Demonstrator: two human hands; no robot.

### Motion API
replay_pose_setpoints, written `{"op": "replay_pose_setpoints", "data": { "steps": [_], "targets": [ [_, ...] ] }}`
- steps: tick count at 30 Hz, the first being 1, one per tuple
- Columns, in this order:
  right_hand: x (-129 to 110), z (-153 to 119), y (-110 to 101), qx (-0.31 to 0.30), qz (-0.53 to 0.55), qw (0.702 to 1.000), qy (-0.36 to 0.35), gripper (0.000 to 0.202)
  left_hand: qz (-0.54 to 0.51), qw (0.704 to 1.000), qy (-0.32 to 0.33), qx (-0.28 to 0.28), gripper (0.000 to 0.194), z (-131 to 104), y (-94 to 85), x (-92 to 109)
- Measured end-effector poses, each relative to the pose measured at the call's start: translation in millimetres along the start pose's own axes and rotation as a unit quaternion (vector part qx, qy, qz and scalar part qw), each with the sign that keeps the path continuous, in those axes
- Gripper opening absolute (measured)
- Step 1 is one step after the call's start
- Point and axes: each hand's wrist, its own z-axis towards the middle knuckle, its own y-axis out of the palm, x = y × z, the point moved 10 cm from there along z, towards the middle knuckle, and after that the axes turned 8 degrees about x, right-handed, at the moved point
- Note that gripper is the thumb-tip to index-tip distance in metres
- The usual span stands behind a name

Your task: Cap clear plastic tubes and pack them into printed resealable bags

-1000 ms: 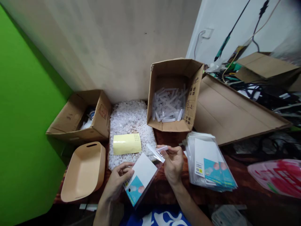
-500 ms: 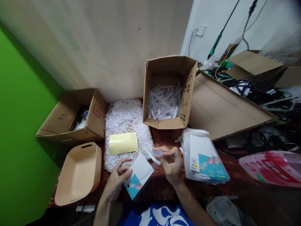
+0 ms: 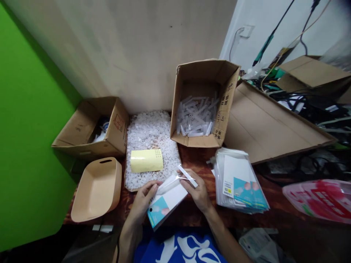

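My left hand (image 3: 144, 201) is closed on the left edge of a clear plastic bag (image 3: 173, 196) with a white-and-blue printed card inside, which it holds tilted over the table's front. At the bag's upper right end, my right hand (image 3: 197, 190) grips the opening beside its white-striped flap (image 3: 188, 176). A long translucent shape lies along the bag's upper side; glare keeps me from telling whether it is a tube or folded film. To the right sits a stack of similar carded bags (image 3: 238, 182). Behind the hands, a yellow sticker sheet (image 3: 146, 160) rests on many small white pieces (image 3: 149, 128).
A cardboard box (image 3: 233, 106) of clear tubes (image 3: 197, 115) stands behind. On the left are another cardboard box (image 3: 120, 128) and a beige bin (image 3: 94, 190). Tangled cables (image 3: 309, 106) and a pink package (image 3: 318, 201) lie to the right.
My right hand held a short clear tube by the bag's opening; now it grips the bag's opening and no tube shows in its fingers. The bag has turned flatter. The view has shifted slightly.
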Motion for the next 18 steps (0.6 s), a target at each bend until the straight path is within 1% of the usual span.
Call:
{"op": "replay_pose_setpoints", "data": {
  "steps": [2,4,8,10,11,12,14,16,17,18],
  "targets": [
    [-2,-2,-1,-0.025,-0.013,0.999,-0.021,0.017,0.016,1.0,0.014,-0.004,0.045,-1,2.8,2],
    [1,-5,0,-0.045,-0.02,0.998,-0.028,0.023,0.031,0.999,0.027,-0.008,0.042,-3,5.9,5],
    [9,-11,7,-0.088,-0.026,0.996,-0.013,0.03,0.049,0.998,0.05,-0.003,0.038,-3,7.2,9],
    [7,-9,10,-0.092,-0.035,0.995,-0.008,0.029,0.067,0.996,0.062,-0.003,0.037,-2,4.4,10],
    [3,-5,8,-0.076,-0.045,0.996,-0.013,0.027,0.079,0.994,0.072,-0.005,0.037,-1,2.3,11],
    [-5,1,4,-0.048,-0.059,0.997,-0.024,0.026,0.092,0.992,0.085,-0.007,0.036,0,-0.2,12],
    [-29,18,-10,0.038,-0.101,0.992,-0.068,0.025,0.13,0.984,0.121,-0.014,0.034,-1,-4.3,15],
    [-58,42,-21,0.121,-0.163,0.972,-0.12,0.025,0.191,0.967,0.163,-0.032,0.03,-2,-3.6,15],
    [-70,57,-24,0.148,-0.206,0.957,-0.138,0.025,0.228,0.955,0.183,-0.046,0.028,-3,-0.5,14],
    [-78,74,-23,0.162,-0.257,0.942,-0.145,0.025,0.263,0.94,0.206,-0.062,0.026,-5,4.1,12]
  ]
}}
